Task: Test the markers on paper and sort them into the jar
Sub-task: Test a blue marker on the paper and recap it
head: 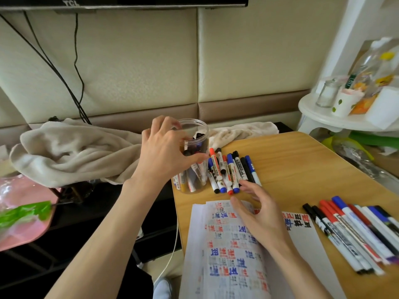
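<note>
Smooth wooden table (302, 165), clear cylindrical jar (201, 134)

Wooden table (302, 160) carries jar (195, 182), paper (226, 255) (scribbled over) and loose markers (231, 169).

TCL on television frame (71, 2), print on markers (237, 167) too blurred

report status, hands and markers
Left hand grips jar. Right hand open over paper, near marker pile. More markers at right.
</note>
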The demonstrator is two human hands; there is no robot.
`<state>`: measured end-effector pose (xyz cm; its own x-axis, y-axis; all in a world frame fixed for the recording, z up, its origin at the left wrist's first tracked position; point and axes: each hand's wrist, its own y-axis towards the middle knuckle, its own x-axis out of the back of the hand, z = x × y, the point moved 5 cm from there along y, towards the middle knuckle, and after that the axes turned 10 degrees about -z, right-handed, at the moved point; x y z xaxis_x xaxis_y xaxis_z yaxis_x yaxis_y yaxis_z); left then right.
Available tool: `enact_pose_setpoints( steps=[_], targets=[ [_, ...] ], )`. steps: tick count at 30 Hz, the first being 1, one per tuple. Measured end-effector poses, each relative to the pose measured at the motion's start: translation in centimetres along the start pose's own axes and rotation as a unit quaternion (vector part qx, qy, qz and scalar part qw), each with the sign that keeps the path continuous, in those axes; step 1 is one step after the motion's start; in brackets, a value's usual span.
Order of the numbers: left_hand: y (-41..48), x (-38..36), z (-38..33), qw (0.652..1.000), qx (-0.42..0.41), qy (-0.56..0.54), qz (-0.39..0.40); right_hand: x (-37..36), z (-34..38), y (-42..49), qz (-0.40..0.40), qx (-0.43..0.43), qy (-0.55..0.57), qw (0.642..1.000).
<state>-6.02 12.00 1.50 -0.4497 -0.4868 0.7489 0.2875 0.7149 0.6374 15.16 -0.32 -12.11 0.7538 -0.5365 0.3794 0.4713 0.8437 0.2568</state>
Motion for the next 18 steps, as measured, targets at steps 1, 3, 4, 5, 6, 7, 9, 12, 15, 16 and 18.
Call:
enact_pose_setpoints(
  steps=[1,3,4,5,6,7,9,12,15,16,18],
  targets=[
    [0.0,0.0,-0.2,1.000,0.005,-0.002,0.005,0.1,0.0,0.1,-0.001,-0.004,0.001,1.000],
    [-0.5,0.2,-0.6,0.999,0.014,-0.034,-0.031,0.7,0.0,0.2,-0.010,-0.009,-0.005,1.000],
    [-1.0,0.7,-1.2,0.995,0.012,-0.061,-0.080,1.2,0.0,0.4,-0.022,-0.007,-0.016,1.000],
    [-1.8,1.2,-2.0,0.986,0.004,-0.094,-0.141,1.7,-0.1,0.7,-0.037,-0.006,-0.032,0.999],
    [-2.8,1.8,-3.2,0.971,-0.007,-0.135,-0.197,2.2,-0.2,1.0,-0.051,-0.009,-0.047,0.998],
    [-4.0,2.0,-4.6,0.956,-0.013,-0.182,-0.228,2.6,-0.3,1.4,-0.063,-0.014,-0.057,0.996],
    [-5.8,1.0,-7.6,0.930,0.018,-0.317,-0.184,3.4,-0.5,2.2,-0.083,-0.019,-0.080,0.993],
    [-8.2,-3.3,-11.6,0.853,0.143,-0.498,0.069,4.3,-0.9,3.4,-0.096,-0.009,-0.135,0.986],
    [-10.9,-7.0,-13.0,0.817,0.190,-0.498,0.220,4.4,-1.8,4.4,-0.090,-0.021,-0.163,0.982],
    [-11.5,-7.6,-12.8,0.821,0.194,-0.484,0.232,4.3,-2.1,4.6,-0.089,-0.026,-0.173,0.981],
    [-11.9,-8.4,-12.0,0.847,0.194,-0.438,0.231,3.9,-2.5,5.0,-0.088,-0.027,-0.200,0.975]
  ],
)
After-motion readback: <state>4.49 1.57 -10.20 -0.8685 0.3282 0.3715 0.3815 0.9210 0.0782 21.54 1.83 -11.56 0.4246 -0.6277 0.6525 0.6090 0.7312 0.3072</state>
